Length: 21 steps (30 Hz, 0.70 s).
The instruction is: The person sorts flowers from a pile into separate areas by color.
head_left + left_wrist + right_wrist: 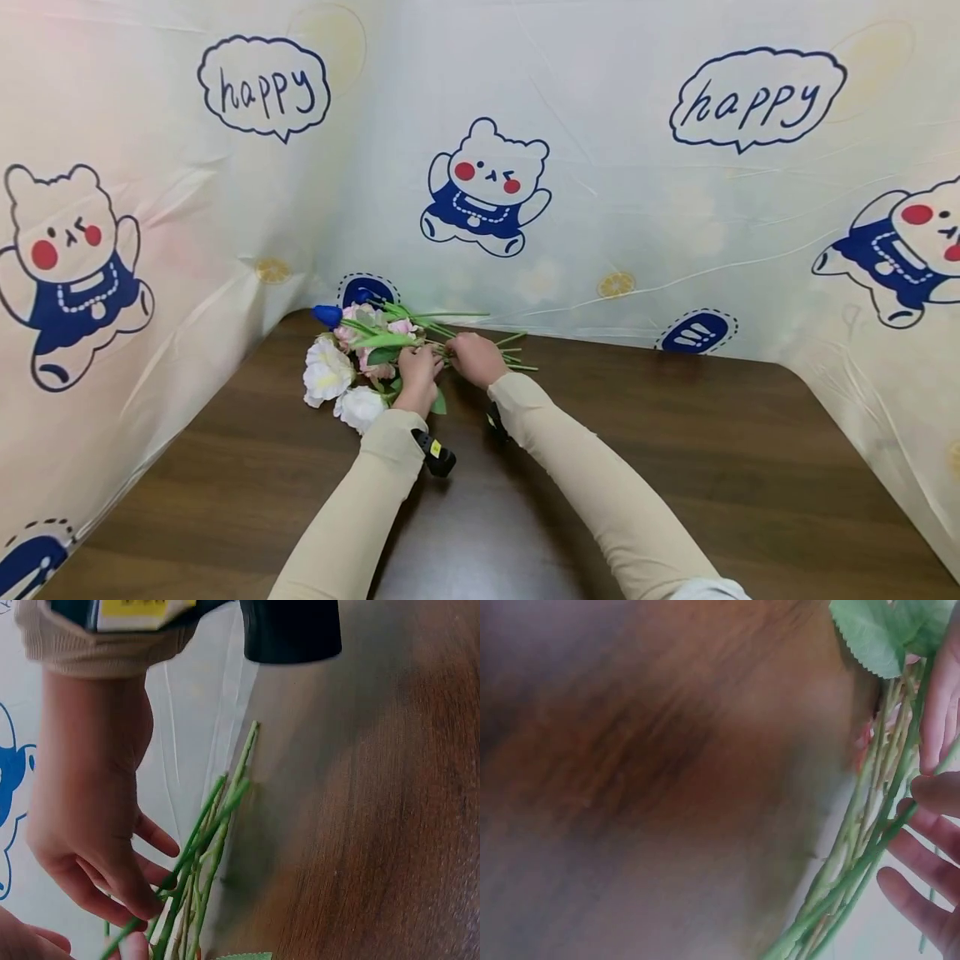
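A bunch of flowers lies at the table's back left: white blooms, pink blooms and a blue tulip, heads to the left. My left hand holds the stems just right of the blooms, its fingertips partly hidden by leaves. Beside it, closer to the stem ends, my right hand pinches a green stem. In the left wrist view that green stem slants across the others between the right thumb and fingers. The right wrist view has a leaf above the stems.
The brown wooden table reaches back to a pale cloth backdrop printed with bears. Loose green stems lie behind the hands, close to the cloth. A black wrist camera sits on the left sleeve.
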{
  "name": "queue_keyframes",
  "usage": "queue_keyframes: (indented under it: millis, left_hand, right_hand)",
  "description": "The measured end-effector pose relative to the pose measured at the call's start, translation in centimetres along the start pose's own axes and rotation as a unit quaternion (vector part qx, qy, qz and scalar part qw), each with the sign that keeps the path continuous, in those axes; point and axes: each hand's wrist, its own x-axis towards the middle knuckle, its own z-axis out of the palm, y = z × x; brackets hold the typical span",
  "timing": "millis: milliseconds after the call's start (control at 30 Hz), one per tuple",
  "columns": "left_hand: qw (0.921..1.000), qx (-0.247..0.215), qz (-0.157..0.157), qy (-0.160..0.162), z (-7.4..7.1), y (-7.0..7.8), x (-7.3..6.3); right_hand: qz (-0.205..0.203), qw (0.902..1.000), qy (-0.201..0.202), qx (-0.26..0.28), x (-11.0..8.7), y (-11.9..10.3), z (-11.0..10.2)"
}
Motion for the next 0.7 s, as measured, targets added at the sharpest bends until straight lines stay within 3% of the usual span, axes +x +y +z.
queue_keyframes:
  millis: [200, 367, 533, 700]
  left_hand:
    - [0.9982, 0.017, 0.058, 0.006, 0.0, 0.3, -0.5]
    - [0.9917, 0.061, 0.112, -0.016, 0.6, 0.7, -1.9]
    - [0.9725, 0.146, 0.172, -0.058, 2.0, 0.7, -3.7]
    - [0.9486, 0.189, 0.222, -0.123, 4.1, 0.4, -5.6]
  right_hand:
    - [-0.014, 0.9985, 0.025, 0.047, -1.3, -0.5, -1.6]
    - [-0.008, 0.9945, 0.055, 0.089, -3.2, -0.4, -2.8]
    - [0.020, 0.9822, 0.112, 0.149, -5.9, 0.0, -4.4]
    - [0.057, 0.9631, 0.171, 0.200, -9.1, 1.0, -6.4]
